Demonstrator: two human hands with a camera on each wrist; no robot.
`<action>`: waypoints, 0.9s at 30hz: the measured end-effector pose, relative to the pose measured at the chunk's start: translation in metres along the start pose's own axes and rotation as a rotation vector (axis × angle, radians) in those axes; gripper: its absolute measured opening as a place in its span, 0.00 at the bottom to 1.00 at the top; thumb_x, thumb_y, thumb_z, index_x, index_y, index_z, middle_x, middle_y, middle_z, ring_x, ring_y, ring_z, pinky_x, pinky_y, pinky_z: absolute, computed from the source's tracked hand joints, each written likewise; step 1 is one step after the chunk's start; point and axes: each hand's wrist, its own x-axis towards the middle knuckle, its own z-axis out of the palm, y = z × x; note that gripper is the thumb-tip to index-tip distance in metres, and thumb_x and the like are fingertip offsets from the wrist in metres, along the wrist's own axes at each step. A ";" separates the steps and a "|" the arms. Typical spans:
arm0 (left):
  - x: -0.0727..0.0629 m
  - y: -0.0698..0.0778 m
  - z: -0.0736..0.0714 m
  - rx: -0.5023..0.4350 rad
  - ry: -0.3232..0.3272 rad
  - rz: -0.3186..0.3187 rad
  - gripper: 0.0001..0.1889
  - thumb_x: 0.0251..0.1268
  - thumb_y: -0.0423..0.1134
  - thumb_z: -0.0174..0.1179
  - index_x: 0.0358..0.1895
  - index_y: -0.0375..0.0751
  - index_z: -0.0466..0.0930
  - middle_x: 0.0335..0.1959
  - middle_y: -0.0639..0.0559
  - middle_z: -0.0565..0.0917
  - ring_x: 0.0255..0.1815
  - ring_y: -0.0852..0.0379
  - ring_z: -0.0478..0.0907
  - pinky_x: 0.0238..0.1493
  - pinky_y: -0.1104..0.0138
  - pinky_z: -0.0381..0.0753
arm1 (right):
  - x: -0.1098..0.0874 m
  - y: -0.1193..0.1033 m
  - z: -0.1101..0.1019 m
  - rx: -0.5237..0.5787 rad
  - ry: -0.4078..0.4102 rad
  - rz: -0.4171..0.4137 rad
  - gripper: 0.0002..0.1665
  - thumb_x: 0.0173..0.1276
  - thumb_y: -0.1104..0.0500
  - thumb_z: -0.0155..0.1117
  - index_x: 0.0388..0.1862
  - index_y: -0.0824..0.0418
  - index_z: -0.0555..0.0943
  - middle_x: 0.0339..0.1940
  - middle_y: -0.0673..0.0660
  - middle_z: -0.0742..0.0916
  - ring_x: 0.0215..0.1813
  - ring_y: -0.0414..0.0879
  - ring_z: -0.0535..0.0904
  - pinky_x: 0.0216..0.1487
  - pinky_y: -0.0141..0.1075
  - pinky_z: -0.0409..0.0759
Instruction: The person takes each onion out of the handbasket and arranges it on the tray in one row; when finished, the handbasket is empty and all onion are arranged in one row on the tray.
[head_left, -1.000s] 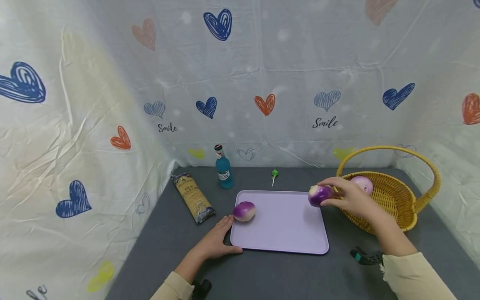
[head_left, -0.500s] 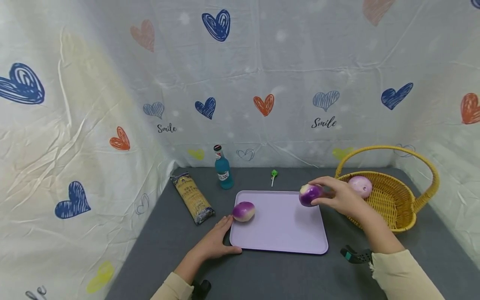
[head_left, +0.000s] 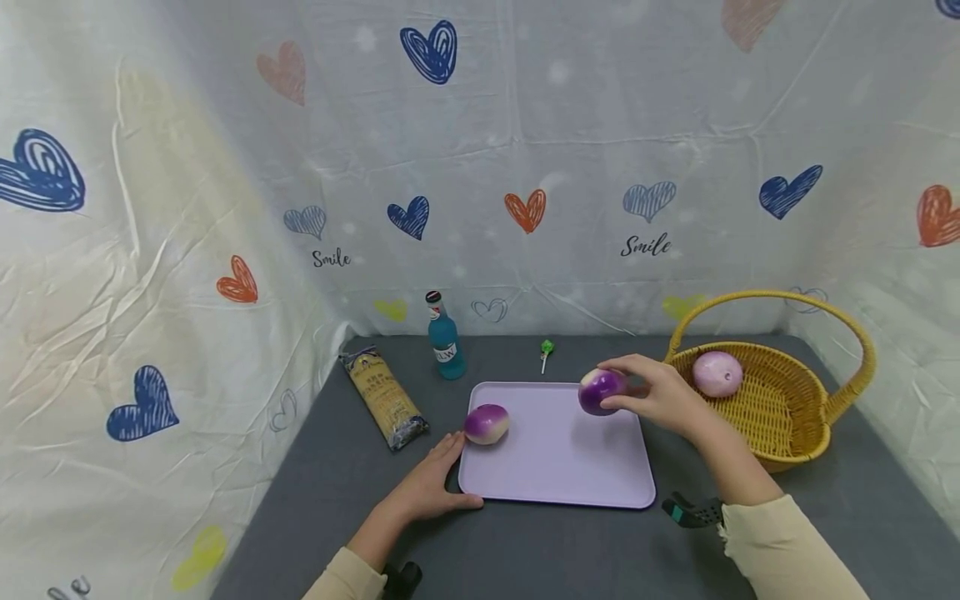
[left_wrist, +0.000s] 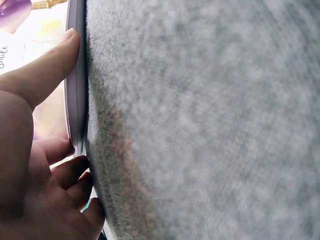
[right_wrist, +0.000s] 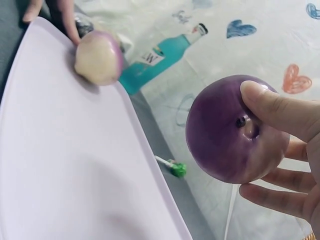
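My right hand [head_left: 656,393] holds a purple-and-white turnip [head_left: 597,393] between thumb and fingers, raised over the right back part of the pale lilac tray [head_left: 555,458]. In the right wrist view the thumb lies across the glossy turnip [right_wrist: 225,135], with fingertips on its other side. A second turnip [head_left: 492,427] lies at the tray's left side. My left hand [head_left: 429,485] rests at the tray's front left corner, thumb along the front edge and fingers by the left edge, close to that second turnip. Seen from the left wrist, the thumb touches the tray rim [left_wrist: 76,100].
A yellow wicker basket [head_left: 783,417] with a tall handle stands at the right, with a pinkish round vegetable [head_left: 717,374] inside. Behind the tray are a blue bottle [head_left: 447,343] and a green lollipop [head_left: 547,347]. A yellow noodle-like packet [head_left: 384,396] lies to the left.
My right hand has carried the turnip leftward from beside the basket to over the tray. The left hand stays at the tray's corner.
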 end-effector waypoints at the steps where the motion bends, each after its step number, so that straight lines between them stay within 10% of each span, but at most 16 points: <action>1: 0.000 0.000 0.000 0.002 0.000 -0.004 0.61 0.51 0.71 0.69 0.82 0.43 0.49 0.83 0.47 0.52 0.84 0.44 0.45 0.79 0.43 0.54 | 0.001 -0.001 0.001 0.001 -0.002 0.007 0.30 0.56 0.59 0.81 0.58 0.60 0.83 0.53 0.57 0.87 0.51 0.50 0.84 0.43 0.38 0.88; 27: -0.001 0.001 -0.001 -0.001 0.006 -0.003 0.61 0.51 0.70 0.69 0.82 0.42 0.50 0.83 0.46 0.52 0.84 0.43 0.45 0.78 0.43 0.54 | 0.014 -0.006 0.041 -0.016 -0.042 0.071 0.28 0.59 0.51 0.79 0.58 0.57 0.83 0.50 0.56 0.89 0.47 0.50 0.86 0.39 0.32 0.86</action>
